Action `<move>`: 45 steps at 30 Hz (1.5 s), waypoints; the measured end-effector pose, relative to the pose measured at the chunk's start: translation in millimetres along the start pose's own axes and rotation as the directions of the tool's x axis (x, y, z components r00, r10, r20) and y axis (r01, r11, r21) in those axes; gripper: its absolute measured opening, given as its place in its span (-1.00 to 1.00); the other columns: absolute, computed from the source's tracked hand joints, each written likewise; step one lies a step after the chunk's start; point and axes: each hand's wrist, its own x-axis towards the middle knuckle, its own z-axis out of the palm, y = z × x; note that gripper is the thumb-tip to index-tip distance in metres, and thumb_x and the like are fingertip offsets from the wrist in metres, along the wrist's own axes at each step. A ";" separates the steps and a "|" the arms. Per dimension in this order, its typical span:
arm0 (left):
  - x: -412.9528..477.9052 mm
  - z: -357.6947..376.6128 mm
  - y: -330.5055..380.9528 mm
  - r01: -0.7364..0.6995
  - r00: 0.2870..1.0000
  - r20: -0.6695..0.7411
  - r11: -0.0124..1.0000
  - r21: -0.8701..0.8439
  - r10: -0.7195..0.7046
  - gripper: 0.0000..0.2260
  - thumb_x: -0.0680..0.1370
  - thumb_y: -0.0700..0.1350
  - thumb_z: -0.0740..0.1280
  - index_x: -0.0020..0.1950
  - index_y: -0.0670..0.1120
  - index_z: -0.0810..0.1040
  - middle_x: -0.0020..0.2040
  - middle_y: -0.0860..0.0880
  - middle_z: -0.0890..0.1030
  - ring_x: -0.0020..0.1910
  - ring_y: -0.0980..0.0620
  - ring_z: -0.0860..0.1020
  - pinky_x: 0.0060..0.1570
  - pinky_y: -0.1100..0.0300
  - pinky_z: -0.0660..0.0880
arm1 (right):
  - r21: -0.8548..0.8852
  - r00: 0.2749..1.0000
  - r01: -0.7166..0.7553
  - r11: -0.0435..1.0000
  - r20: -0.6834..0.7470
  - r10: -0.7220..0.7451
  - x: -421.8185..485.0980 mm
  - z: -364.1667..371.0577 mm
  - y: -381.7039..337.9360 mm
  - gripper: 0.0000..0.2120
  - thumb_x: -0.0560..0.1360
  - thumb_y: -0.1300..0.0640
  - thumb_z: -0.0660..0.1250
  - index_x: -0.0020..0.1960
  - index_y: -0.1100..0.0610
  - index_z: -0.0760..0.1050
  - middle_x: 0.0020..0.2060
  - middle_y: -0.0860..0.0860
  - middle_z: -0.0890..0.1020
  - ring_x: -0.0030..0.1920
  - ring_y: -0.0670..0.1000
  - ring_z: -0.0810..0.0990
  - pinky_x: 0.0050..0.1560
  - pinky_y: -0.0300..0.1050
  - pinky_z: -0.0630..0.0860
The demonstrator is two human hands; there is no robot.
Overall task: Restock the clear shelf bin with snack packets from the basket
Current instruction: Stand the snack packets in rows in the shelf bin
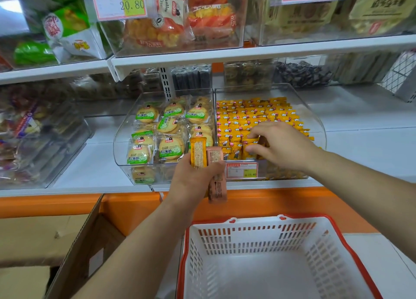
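A clear shelf bin [315, 118] holds several small yellow snack packets [254, 114] in rows. My right hand [283, 145] reaches into the bin's front and pinches a yellow packet [251, 149] between thumb and fingers. In front of the bin, my left hand [193, 179] grips two upright packets: an orange one [198, 151] and a pink one [216, 181]. The white basket with a red rim [247, 253] stands below, with no packets showing inside.
Left of the target bin sits another clear bin [121, 136] with round biscuit packs. A price label [242, 170] hangs on the bin's front. More stocked bins fill the shelf above. An open cardboard box [74, 238] stands at the lower left.
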 end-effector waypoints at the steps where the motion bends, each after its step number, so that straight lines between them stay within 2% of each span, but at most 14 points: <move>1: -0.2 0.1 0.0 -0.001 1.000 -0.002 1.000 0.001 0.001 -0.80 0.56 -0.11 0.46 0.17 0.00 0.61 -0.03 -0.09 0.74 -0.04 -0.10 0.73 0.02 -0.18 0.66 | -0.004 1.000 -0.022 1.000 -0.001 0.022 -0.8 1.0 0.3 -0.73 0.51 -0.18 0.38 0.03 0.01 0.60 -0.09 -0.09 0.63 -0.10 -0.04 0.52 -0.16 -0.13 0.39; 5: -0.1 -1.6 -0.8 -0.008 1.000 -0.010 1.000 0.000 0.008 -0.79 0.55 -0.10 0.47 0.18 0.00 0.61 -0.03 -0.08 0.74 -0.06 -0.07 0.73 0.00 -0.12 0.67 | 0.013 0.992 -0.122 0.992 -0.026 0.122 -8.2 6.6 2.3 -0.72 0.51 -0.19 0.38 0.06 -0.01 0.62 -0.11 -0.05 0.68 -0.09 0.02 0.59 -0.15 -0.03 0.56; 15: 5.2 -1.9 -6.5 -0.009 1.000 -0.021 1.000 0.008 0.009 -0.81 0.56 -0.11 0.47 0.16 -0.01 0.60 -0.07 -0.05 0.74 -0.12 -0.02 0.74 -0.19 0.06 0.66 | 0.089 0.986 -0.147 0.985 -0.069 0.154 -19.1 20.0 -5.7 -0.72 0.52 -0.18 0.36 0.10 -0.02 0.60 -0.16 -0.04 0.67 -0.14 0.02 0.60 -0.18 -0.03 0.57; 19: 8.5 -1.5 -4.9 0.016 1.000 0.006 1.000 -0.015 -0.016 -0.82 0.57 -0.13 0.46 0.15 -0.01 0.58 -0.03 -0.08 0.74 -0.07 -0.06 0.74 -0.04 -0.09 0.68 | 0.139 0.982 -0.181 0.974 -0.036 0.187 -26.0 18.7 -5.6 -0.66 0.55 -0.15 0.34 0.24 -0.02 0.59 0.08 -0.05 0.67 0.09 -0.01 0.59 0.09 -0.05 0.55; 21: 10.7 0.2 -2.8 0.044 0.999 0.030 0.997 -0.061 -0.043 -0.83 0.57 -0.15 0.44 0.14 0.01 0.57 0.03 -0.12 0.73 -0.02 -0.11 0.73 0.05 -0.18 0.66 | 0.147 0.977 -0.186 0.971 -0.081 0.199 -27.4 10.5 -10.6 -0.61 0.55 -0.15 0.33 0.33 -0.06 0.53 0.21 -0.10 0.59 0.23 -0.05 0.51 0.23 -0.09 0.43; 23: 11.8 3.4 -0.4 0.064 0.996 0.068 0.991 -0.114 -0.056 -0.82 0.58 -0.17 0.44 0.15 0.00 0.57 0.05 -0.15 0.73 0.00 -0.14 0.73 0.08 -0.21 0.65 | 0.249 0.963 -0.169 0.954 -0.165 0.214 -30.8 -1.1 -20.9 -0.60 0.52 -0.19 0.30 0.33 -0.12 0.50 0.13 -0.20 0.58 0.14 -0.14 0.52 0.14 -0.15 0.45; 25: 11.1 9.0 1.0 0.053 0.992 0.121 0.988 -0.143 -0.036 -0.80 0.57 -0.19 0.43 0.18 -0.03 0.58 0.07 -0.17 0.72 0.04 -0.17 0.72 0.10 -0.23 0.63 | 0.489 0.968 -0.170 0.855 -0.077 0.237 -37.0 -8.9 -33.5 -0.60 0.49 -0.21 0.29 0.30 -0.18 0.48 -0.04 -0.26 0.62 -0.03 -0.21 0.60 -0.04 -0.22 0.50; 28: 9.0 17.9 0.3 0.008 0.986 0.166 0.988 -0.156 0.018 -0.77 0.57 -0.20 0.44 0.22 -0.09 0.61 0.05 -0.16 0.73 0.03 -0.16 0.72 -0.01 -0.12 0.67 | 0.692 0.953 -0.302 0.656 0.206 0.221 -46.6 -11.2 -53.3 -0.38 0.38 -0.26 0.44 0.39 -0.28 0.33 0.00 -0.26 0.60 -0.04 -0.17 0.66 -0.04 -0.13 0.61; 31: 5.3 22.8 2.3 -0.001 0.981 0.191 0.981 -0.194 0.038 -0.83 0.58 -0.19 0.41 0.17 -0.12 0.64 -0.05 -0.15 0.75 -0.12 -0.09 0.74 -0.28 0.12 0.65 | 0.686 0.957 -0.288 0.668 0.188 0.220 -51.1 -9.8 -64.6 -0.27 0.23 -0.26 0.57 0.32 -0.35 0.33 0.01 -0.32 0.57 -0.09 -0.15 0.69 -0.09 -0.12 0.64; 33: 3.6 24.2 4.8 0.012 0.977 0.210 0.975 -0.222 0.036 -0.83 0.60 -0.17 0.39 0.17 -0.13 0.64 -0.05 -0.14 0.75 -0.13 -0.08 0.74 -0.28 0.15 0.65 | 0.709 0.950 -0.302 0.637 0.174 0.257 -50.1 -11.3 -63.4 -0.31 0.29 -0.07 0.61 0.32 -0.29 0.37 -0.02 -0.24 0.61 -0.12 -0.11 0.71 -0.15 -0.11 0.66; 36: 3.8 20.4 9.9 0.032 0.982 0.189 0.965 -0.260 0.019 -0.86 0.62 -0.13 0.36 0.13 -0.12 0.64 0.01 -0.13 0.75 -0.07 -0.11 0.74 -0.22 0.13 0.66 | 0.842 0.906 -0.403 0.358 0.311 0.288 -47.7 -13.5 -56.3 -0.40 0.44 0.26 0.50 0.37 -0.12 0.42 0.02 -0.03 0.70 -0.03 0.02 0.72 -0.09 -0.03 0.66; 39: 4.6 15.3 10.9 0.000 0.990 0.137 0.980 -0.200 0.028 -0.89 0.60 -0.10 0.39 0.11 -0.08 0.61 0.01 -0.08 0.75 -0.16 -0.05 0.74 -0.27 0.18 0.63 | 0.898 0.851 -0.438 0.039 0.400 0.341 -45.1 -12.5 -48.5 -0.51 0.50 0.43 0.26 0.33 0.02 0.48 0.04 0.16 0.71 0.02 0.19 0.70 0.05 0.11 0.61; 42: 6.1 15.2 7.3 -0.010 0.997 0.073 0.997 -0.073 0.015 -0.82 0.59 -0.04 0.42 0.14 -0.07 0.60 0.02 -0.11 0.73 -0.27 0.06 0.67 -0.30 0.20 0.58 | 0.893 0.831 -0.421 -0.161 0.451 0.325 -43.7 -14.2 -38.0 -0.52 0.48 0.44 0.12 0.25 0.06 0.54 0.06 0.26 0.66 -0.06 0.21 0.67 -0.14 0.02 0.54; 45: 7.8 19.3 9.0 0.034 0.998 0.056 0.995 -0.095 -0.029 -0.80 0.66 0.01 0.30 0.08 -0.08 0.64 -0.05 -0.08 0.75 -0.27 0.03 0.64 -0.24 0.12 0.59 | 0.849 0.808 -0.440 -0.294 0.517 0.284 -42.3 -19.1 -25.9 -0.57 0.46 0.32 0.11 0.29 0.14 0.48 -0.06 0.23 0.62 -0.22 0.12 0.64 -0.40 -0.17 0.49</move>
